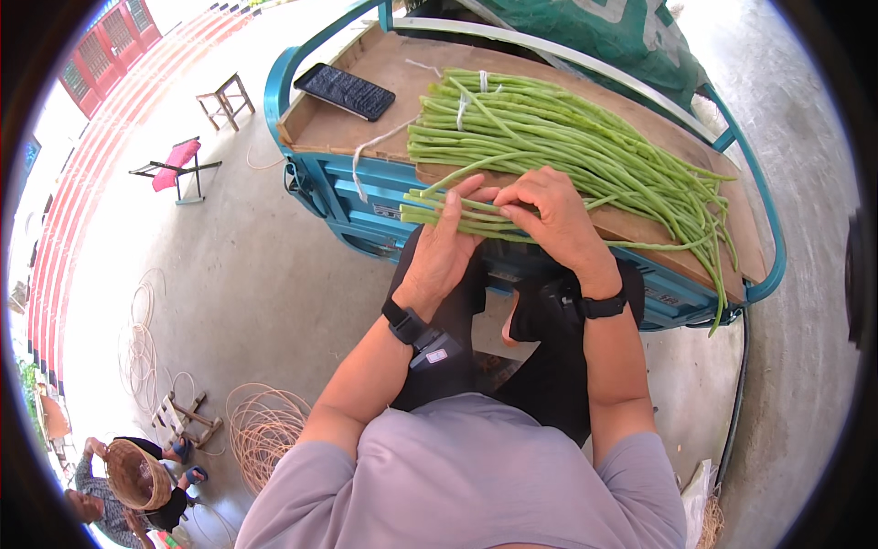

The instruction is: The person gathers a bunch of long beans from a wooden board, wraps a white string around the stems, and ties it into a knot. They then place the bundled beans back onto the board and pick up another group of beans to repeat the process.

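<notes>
Several long green beans (pixel 439 214) lie across my left hand (pixel 449 237), their cut ends sticking out past its thumb. My right hand (pixel 549 213) pinches beans of the same small bunch with thumb and fingertips, a little to the right. Just beyond my hands a large heap of long beans (pixel 549 127) rests on a wooden board, its tips trailing over the right front edge. White string ties (pixel 463 110) bind parts of the heap near its left end. A loose white string (pixel 374 145) hangs over the board's front edge.
A smartphone (pixel 346 90) lies at the board's left end. Blue metal rails (pixel 761 206) frame the teal cart bed. A wooden stool (pixel 226 103) and a folding stool (pixel 177 168) stand left. Coiled cane strips (pixel 267 425) lie near a person holding a wicker basket (pixel 137 473).
</notes>
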A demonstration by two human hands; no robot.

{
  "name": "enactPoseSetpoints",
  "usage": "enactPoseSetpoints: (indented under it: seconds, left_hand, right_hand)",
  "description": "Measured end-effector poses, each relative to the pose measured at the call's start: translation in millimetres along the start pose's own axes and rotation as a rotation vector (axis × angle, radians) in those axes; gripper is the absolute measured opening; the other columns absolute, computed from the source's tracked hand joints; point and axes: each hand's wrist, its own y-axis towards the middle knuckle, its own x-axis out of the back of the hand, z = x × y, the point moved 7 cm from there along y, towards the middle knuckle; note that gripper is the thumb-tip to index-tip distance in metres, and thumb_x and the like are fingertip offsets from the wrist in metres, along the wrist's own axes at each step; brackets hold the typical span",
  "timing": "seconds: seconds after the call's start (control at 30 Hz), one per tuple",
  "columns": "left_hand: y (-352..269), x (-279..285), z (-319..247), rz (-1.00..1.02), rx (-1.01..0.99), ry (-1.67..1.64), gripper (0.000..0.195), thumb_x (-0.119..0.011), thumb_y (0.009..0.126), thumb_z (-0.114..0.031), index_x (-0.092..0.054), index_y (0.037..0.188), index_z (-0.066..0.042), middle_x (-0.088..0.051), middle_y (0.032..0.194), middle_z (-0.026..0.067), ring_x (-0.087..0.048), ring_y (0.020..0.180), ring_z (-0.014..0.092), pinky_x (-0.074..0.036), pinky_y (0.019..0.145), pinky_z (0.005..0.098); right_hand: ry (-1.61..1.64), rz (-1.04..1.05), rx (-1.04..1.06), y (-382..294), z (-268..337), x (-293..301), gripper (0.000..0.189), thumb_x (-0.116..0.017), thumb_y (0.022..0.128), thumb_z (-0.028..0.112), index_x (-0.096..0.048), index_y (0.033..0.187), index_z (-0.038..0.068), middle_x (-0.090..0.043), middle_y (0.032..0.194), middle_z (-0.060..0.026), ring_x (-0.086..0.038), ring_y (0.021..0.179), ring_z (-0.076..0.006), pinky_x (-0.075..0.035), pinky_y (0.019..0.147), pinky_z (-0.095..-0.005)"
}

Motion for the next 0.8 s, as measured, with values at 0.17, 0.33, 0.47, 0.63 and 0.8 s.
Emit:
enactPoseSetpoints:
  seconds: [0.17,0.33,0.47,0.63,0.8]
  left_hand:
    - [1,4,6,0.027,0.027,-0.023,0.050,-0.038,0.105,-0.035,-0.038,0.138,0.002,-0.052,0.133,0.0172,-0.051,0.122,0.025,-0.041,0.105,0.0419]
    - [1,3,5,0.008,0.018,-0.020,0.050,-0.042,0.103,-0.037,-0.042,0.135,0.001,-0.053,0.129,0.0143,-0.052,0.119,0.022,-0.042,0.102,0.0394]
    - [2,4,7,0.002,0.040,-0.054,0.048,-0.043,0.103,-0.037,-0.044,0.134,0.001,-0.052,0.131,0.0146,-0.051,0.120,0.022,-0.042,0.102,0.0394]
    - [2,4,4,0.039,-0.005,-0.086,0.038,-0.044,0.103,-0.036,-0.052,0.119,-0.003,-0.052,0.131,0.0151,-0.051,0.120,0.022,-0.042,0.101,0.0406]
    - [5,7,6,0.106,-0.003,-0.097,0.030,-0.044,0.103,-0.034,-0.057,0.095,-0.008,-0.052,0.132,0.0149,-0.051,0.122,0.027,-0.042,0.102,0.0452]
  right_hand:
    - [0.001,0.016,0.012,0,0,-1,0.009,-0.071,0.077,0.014,-0.068,0.084,0.010,-0.063,0.082,-0.0029,-0.056,0.080,-0.0259,-0.043,0.078,-0.0367]
    - [0.000,0.020,0.055,1,2,-4,0.009,-0.070,0.077,0.014,-0.068,0.085,0.010,-0.063,0.083,-0.0025,-0.056,0.080,-0.0249,-0.043,0.078,-0.0367]
    - [0.013,0.063,0.023,-1,0,-5,0.008,-0.070,0.077,0.014,-0.068,0.084,0.010,-0.063,0.084,-0.0029,-0.056,0.082,-0.0251,-0.044,0.079,-0.0369]
    - [-0.015,0.081,-0.025,0,9,-6,0.012,-0.071,0.076,0.016,-0.066,0.085,0.010,-0.065,0.086,-0.0036,-0.057,0.085,-0.0258,-0.043,0.080,-0.0383]
    - [-0.016,0.093,-0.012,-1,5,-11,0.014,-0.073,0.075,0.018,-0.066,0.086,0.011,-0.065,0.086,-0.0040,-0.058,0.085,-0.0258,-0.042,0.083,-0.0382]
